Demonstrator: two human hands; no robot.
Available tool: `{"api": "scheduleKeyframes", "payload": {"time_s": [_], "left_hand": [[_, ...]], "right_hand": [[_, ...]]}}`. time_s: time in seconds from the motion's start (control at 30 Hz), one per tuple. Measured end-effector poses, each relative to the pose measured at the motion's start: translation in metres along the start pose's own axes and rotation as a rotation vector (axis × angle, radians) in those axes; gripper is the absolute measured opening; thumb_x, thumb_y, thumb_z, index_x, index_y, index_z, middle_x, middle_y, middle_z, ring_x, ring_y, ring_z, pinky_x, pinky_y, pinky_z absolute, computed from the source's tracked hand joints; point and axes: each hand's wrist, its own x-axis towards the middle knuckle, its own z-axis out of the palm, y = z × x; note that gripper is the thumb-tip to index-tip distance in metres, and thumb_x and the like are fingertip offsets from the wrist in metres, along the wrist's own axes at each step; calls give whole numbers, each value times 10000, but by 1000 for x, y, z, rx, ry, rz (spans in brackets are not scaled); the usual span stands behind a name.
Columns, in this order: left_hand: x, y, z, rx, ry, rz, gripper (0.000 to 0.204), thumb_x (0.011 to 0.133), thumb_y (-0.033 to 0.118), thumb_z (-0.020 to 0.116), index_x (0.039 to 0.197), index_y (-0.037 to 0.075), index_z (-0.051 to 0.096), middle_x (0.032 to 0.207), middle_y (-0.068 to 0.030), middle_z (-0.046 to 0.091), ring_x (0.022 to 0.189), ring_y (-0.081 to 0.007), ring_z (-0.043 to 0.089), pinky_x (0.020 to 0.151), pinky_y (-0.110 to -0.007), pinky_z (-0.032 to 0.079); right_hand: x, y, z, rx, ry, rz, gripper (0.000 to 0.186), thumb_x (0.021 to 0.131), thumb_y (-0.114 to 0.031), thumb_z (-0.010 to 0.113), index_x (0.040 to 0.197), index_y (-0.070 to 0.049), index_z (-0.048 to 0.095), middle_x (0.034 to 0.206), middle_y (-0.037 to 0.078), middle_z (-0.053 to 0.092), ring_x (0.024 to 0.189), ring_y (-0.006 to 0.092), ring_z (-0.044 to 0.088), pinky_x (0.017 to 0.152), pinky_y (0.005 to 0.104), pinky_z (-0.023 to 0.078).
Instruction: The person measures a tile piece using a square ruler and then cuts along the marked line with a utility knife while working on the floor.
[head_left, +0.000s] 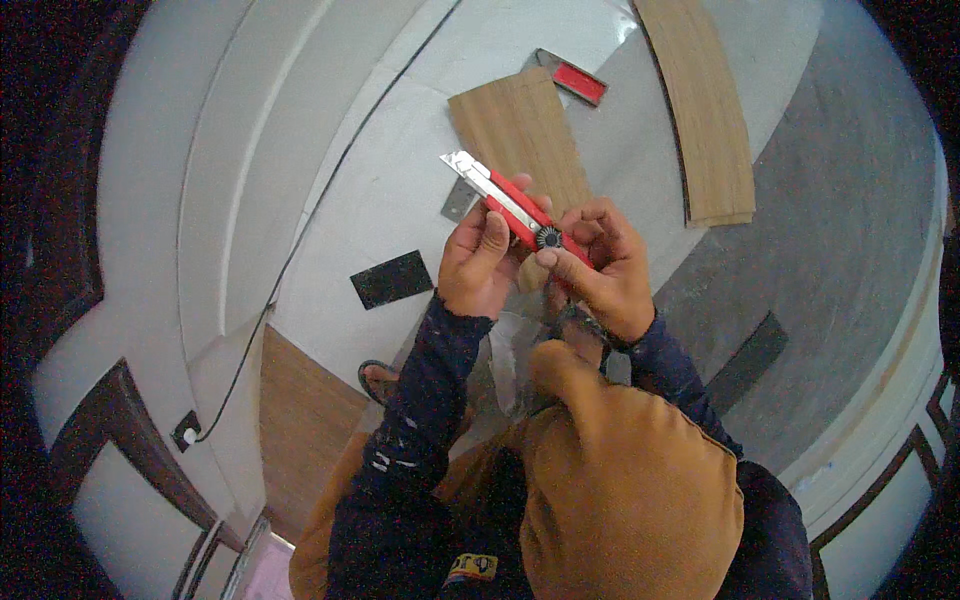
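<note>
A red utility knife (514,209) with a silver blade end and a black ribbed wheel is held up between my two hands, its tip pointing to the far left. My left hand (478,262) grips it near the middle, thumb on the side. At the wheel end, my right hand (612,270) pinches the handle between thumb and fingers. Below the knife lies a wood-look plank piece (525,125), partly hidden by the knife and hands. A small grey plate (459,201) shows beside the blade.
A black rectangular piece (391,279) lies on white underlay at the left. Farther off are a red-and-grey tool (574,79) and long planks (695,110). A dark strip (748,362) rests on grey floor at right. A black cord (330,190) runs to a wall socket (187,433).
</note>
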Motion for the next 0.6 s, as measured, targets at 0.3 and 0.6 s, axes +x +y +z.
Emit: {"api": "scheduleKeyframes", "payload": {"time_s": [0.3,0.6], "left_hand": [[-15,-2,23,1,-6,112,594,1024,383,544,1464,7,408,1287,-134,612,1155,-211,609,1003,-360,503],[-15,-1,34,50,65,94,583,1026,384,541,1458,8,433,1288,-116,614,1161,-185,602,983,-326,509]], "right_hand": [[-9,-12,15,-99,123,-120,281,828,-41,791,1068,-26,645,957,63,701,842,122,657,755,263,524],[-8,-18,20,-196,120,-200,289,852,-26,733,1138,15,712,1095,117,729,996,167,665,874,300,523]]}}
